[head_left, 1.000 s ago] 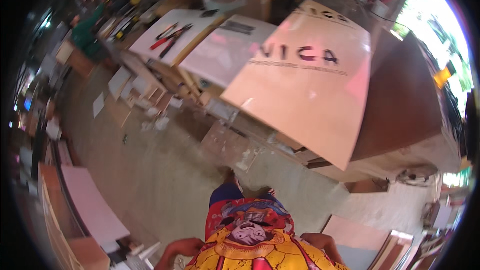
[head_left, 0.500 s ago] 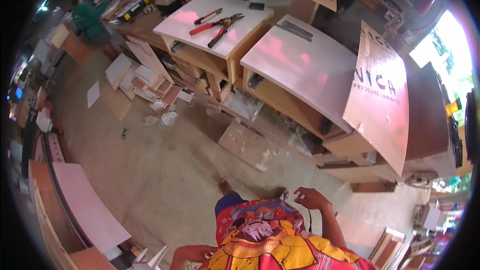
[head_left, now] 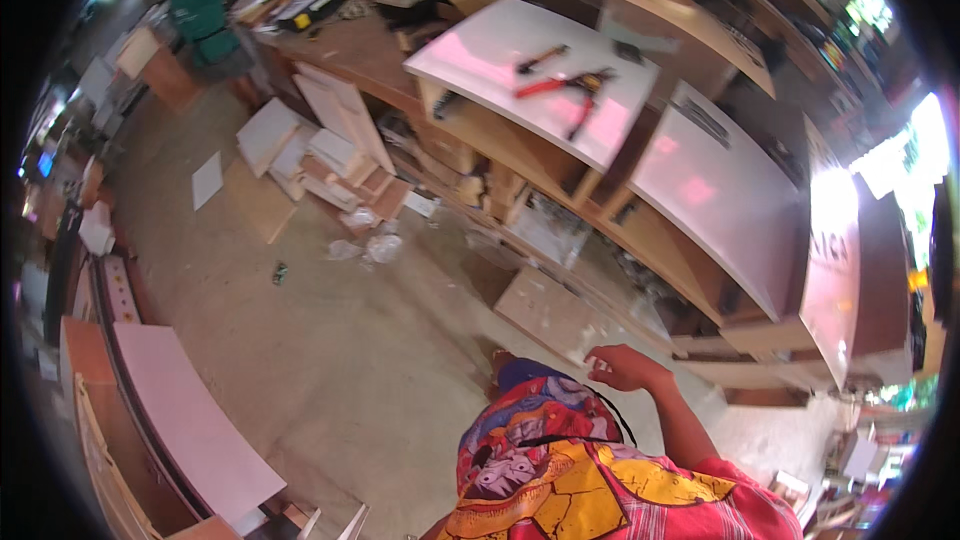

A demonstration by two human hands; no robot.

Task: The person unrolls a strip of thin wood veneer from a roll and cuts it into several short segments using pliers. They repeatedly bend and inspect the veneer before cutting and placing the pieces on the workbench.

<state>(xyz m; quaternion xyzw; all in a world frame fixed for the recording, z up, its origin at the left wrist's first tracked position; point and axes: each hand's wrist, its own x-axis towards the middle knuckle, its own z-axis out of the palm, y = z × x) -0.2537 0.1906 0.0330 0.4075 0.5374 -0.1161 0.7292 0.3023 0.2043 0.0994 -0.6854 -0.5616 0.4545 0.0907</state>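
Curling loosely, grip unclear, right hand (head_left: 630, 368) hangs by near corner of wooden board (head_left: 545, 312), off front edge of white-topped cabinets (head_left: 705, 195), left hand out of view, floor (head_left: 340, 380) stretching left to pale panel's (head_left: 190, 415) edge.

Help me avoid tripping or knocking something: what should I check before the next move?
1. Right hand empty: cannot tell, its palm is hidden.
2. Left hand visible: not ok, out of view.
3. Red-handled pliers lying on the white cabinet top: ok.
4. Floor free of loose things: not ok, a board and crumpled plastic lie there.
5. Co-worker in green well apart: ok, far off at upper left.
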